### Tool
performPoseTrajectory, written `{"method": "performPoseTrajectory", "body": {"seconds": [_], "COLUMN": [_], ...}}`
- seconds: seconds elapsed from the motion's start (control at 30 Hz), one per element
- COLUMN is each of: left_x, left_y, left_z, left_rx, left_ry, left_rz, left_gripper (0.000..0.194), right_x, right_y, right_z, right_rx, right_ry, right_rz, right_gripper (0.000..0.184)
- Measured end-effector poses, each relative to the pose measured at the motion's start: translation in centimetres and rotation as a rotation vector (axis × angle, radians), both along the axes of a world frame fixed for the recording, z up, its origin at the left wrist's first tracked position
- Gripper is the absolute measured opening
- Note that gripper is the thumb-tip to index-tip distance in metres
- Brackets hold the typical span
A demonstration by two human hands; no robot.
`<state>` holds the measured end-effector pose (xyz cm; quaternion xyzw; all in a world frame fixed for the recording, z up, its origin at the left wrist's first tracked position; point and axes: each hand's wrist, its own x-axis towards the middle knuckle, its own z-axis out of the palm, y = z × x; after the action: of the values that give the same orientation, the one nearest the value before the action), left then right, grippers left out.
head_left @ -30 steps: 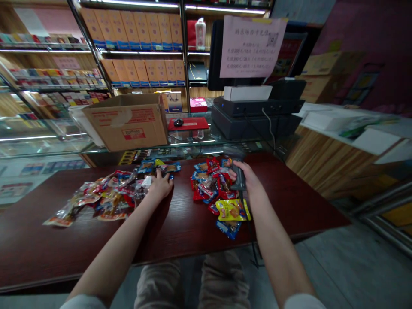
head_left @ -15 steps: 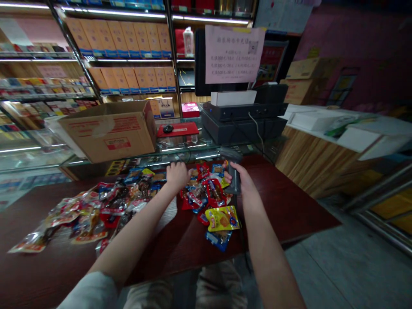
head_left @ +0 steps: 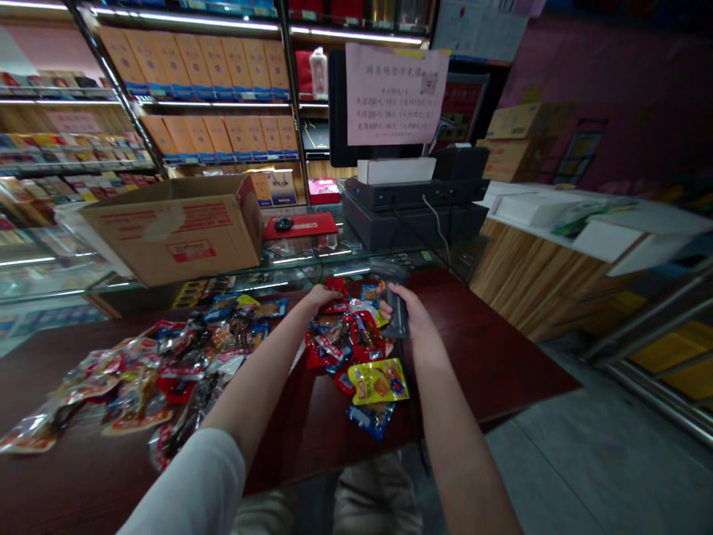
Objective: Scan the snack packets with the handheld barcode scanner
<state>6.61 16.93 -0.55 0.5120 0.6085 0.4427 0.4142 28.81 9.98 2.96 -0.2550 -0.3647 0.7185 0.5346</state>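
Right hand (head_left: pixel 417 313) wrapped round dark handheld scanner (head_left: pixel 397 318); left hand (head_left: pixel 318 297) touching 1 red packet (head_left: pixel 338 305), grip unclear

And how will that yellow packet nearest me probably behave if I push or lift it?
The yellow packet looks like thin film, so it would probably bend easily. Its shine suggests it may be slippery. It lies on its broad side, overlapping a blue packet, so a push would likely slide it, not roll it.

Left hand (head_left: pixel 319 296) touches red packet (head_left: pixel 338 287); right hand (head_left: pixel 413 306) grips scanner (head_left: pixel 397 321).
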Motion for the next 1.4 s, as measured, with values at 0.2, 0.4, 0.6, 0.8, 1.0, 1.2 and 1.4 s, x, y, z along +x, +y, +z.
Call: {"method": "performPoseTrajectory", "body": {"seconds": [0.2, 0.4, 0.6, 0.8, 1.0, 1.2, 1.4], "left_x": [-3.5, -8.2, -10.0, -10.0, -10.1, -10.9, -12.6], "left_y": [-3.5, -9.3, -12.7, -13.2, -13.8, -14.6, -14.6], "left_z": [0.9, 1.1, 1.0, 1.4, 2.2, 3.0, 3.1], "left_rx": [0.134, 0.423, 0.484, 0.474, 0.455, 0.313, 0.143], "left_ry": [-0.298, -0.38, -0.223, -0.148, 0.048, 0.497, 0.739], "left_rz": [0.078, 0.231, 0.345, 0.368, 0.371, 0.401, 0.372], "left_gripper": [0.035, 0.043, 0.04, 0.028, 0.024, 0.035, 0.067], "right_x": [-1.0, -3.6, -6.0, -6.4, -6.1, -4.5, 0.0], "right_y": [-0.9, -3.4, -5.4, -5.2, -5.2, -4.3, -1.2], "right_z": [0.1, 0.6, 1.0, 0.3, 0.3, 1.2, 0.7], "right_rx": [0.044, 0.107, 0.164, 0.147, 0.101, 0.118, 0.047], "right_ry": [-0.15, -0.24, -0.343, -0.359, -0.286, -0.277, -0.334], "right_rz": [0.165, 0.315, 0.45, 0.446, 0.383, 0.288, -0.07], "right_gripper": [0.03, 0.029, 0.031, 0.032, 0.027, 0.028, 0.027]}}
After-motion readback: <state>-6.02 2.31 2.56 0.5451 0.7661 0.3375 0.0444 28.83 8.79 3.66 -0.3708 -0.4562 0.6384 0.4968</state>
